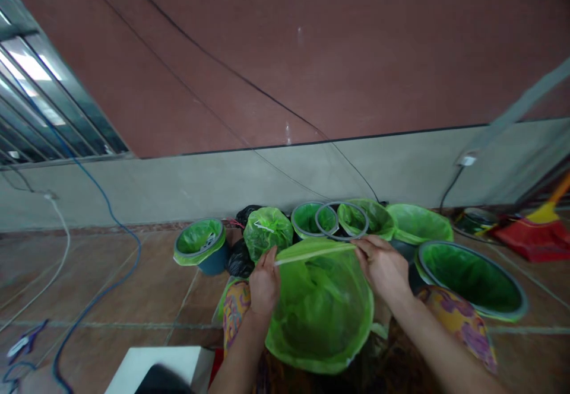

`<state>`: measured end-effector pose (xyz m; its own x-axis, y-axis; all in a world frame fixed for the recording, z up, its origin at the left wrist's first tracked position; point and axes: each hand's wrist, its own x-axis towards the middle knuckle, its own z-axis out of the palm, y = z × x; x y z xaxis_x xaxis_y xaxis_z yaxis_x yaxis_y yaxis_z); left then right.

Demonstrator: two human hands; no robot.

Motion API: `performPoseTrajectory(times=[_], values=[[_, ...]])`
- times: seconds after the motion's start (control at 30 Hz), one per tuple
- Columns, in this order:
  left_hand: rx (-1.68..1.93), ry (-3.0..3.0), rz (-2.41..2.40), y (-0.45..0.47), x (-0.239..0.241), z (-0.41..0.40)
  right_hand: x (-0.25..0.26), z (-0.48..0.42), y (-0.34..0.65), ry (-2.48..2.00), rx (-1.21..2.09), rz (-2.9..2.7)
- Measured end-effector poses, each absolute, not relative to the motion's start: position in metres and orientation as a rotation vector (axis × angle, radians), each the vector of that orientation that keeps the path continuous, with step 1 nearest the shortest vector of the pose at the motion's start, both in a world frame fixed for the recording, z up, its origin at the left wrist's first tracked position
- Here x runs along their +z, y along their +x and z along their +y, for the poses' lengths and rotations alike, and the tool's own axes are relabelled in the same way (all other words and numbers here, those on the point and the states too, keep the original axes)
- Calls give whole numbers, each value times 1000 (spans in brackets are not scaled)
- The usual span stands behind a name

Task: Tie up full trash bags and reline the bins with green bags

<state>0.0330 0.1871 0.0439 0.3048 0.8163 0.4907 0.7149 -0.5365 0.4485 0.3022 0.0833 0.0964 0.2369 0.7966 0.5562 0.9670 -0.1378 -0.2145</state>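
Note:
A translucent green plastic bag (321,305) is stretched open between my two hands, just above my lap. My left hand (264,284) pinches the bag's top edge at its left end. At the right end of that edge my right hand (383,266) grips the bag with closed fingers. The rim is pulled taut into a pale strip between them. Just beyond my right hand lies a loose grey ring (342,220), which rests across two green-lined bins.
Several bins lined with green bags stand on the tiled floor: a blue one (200,245) at left, a large grey one (472,278) at right. A tied green bag (267,231) and black bags sit behind. Blue cable (111,228) trails left; red dustpan (534,237) far right. White box (155,367) near left.

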Motion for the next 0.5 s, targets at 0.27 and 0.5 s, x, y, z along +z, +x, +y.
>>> performPoseTrajectory(times=[0.27,0.5], values=[[819,2543,1386,63,59,175,103,89,247,-1982,-475,-1784],[788,2580,1336,74,64,173,90,110,238,-1834,-367,-1807]])
